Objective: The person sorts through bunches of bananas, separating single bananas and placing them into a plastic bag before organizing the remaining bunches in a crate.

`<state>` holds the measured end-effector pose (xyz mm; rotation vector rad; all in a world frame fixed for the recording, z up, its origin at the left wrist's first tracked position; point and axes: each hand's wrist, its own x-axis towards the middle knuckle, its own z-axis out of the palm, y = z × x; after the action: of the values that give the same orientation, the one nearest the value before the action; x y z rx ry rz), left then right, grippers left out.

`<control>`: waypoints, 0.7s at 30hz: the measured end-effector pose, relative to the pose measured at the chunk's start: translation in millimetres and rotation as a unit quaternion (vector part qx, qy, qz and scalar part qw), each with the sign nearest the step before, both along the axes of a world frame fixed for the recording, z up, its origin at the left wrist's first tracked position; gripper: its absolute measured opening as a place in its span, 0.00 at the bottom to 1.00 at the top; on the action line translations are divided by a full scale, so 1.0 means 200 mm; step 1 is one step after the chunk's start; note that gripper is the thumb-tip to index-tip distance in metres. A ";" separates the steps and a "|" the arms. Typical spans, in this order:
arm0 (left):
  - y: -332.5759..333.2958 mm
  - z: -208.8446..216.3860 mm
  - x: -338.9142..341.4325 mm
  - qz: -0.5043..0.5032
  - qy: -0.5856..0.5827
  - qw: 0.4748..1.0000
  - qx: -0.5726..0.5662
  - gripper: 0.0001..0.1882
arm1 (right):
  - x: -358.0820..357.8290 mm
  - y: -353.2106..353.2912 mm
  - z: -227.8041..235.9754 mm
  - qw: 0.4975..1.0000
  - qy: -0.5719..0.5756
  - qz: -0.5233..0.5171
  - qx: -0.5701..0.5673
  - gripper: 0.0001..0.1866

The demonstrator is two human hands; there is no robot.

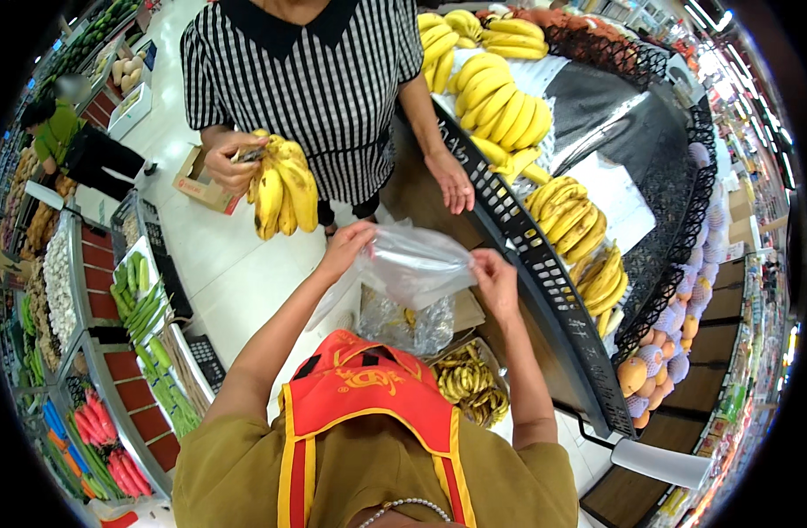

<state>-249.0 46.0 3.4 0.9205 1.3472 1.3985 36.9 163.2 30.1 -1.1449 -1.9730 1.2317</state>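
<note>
A clear plastic bag (pixel 417 262) is stretched between my two hands in front of my red apron. My left hand (pixel 346 249) pinches its left edge, and my right hand (pixel 495 280) grips the right edge. Across from me stands a person in a striped top, whose hand (pixel 232 163) holds a bunch of bananas (pixel 283 187) by the stem, left of and above the bag. That person's other hand (pixel 450 180) hangs with fingers spread beside the display's edge. Whether the bag's mouth is parted is hard to make out.
A banana display (pixel 500 101) with a black slatted rim (pixel 544 273) runs along my right, with wrapped fruit (pixel 654 374) at its outer side. Below the bag sits a box of browned bananas (pixel 472 385). Vegetable crates (pixel 144 299) line the left, and a cardboard box (pixel 203 183) lies on the floor.
</note>
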 end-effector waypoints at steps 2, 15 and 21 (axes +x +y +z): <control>-0.01 -0.04 -0.02 0.011 0.031 0.999 0.002 0.12 | 0.02 0.01 -0.05 0.999 -0.003 0.031 -0.040 0.07; -0.09 -0.07 0.00 0.159 0.476 0.864 0.024 0.24 | -0.18 -0.16 -0.05 0.948 0.032 0.121 -0.292 0.07; -0.25 -0.02 0.24 -0.004 0.265 0.958 -0.106 0.15 | -0.38 -0.28 -0.24 0.938 0.111 0.093 -0.315 0.07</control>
<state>-201.0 -3.9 0.2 1.2009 1.8468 1.0040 -38.4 106.5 -17.2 -1.0446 -1.5784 2.0924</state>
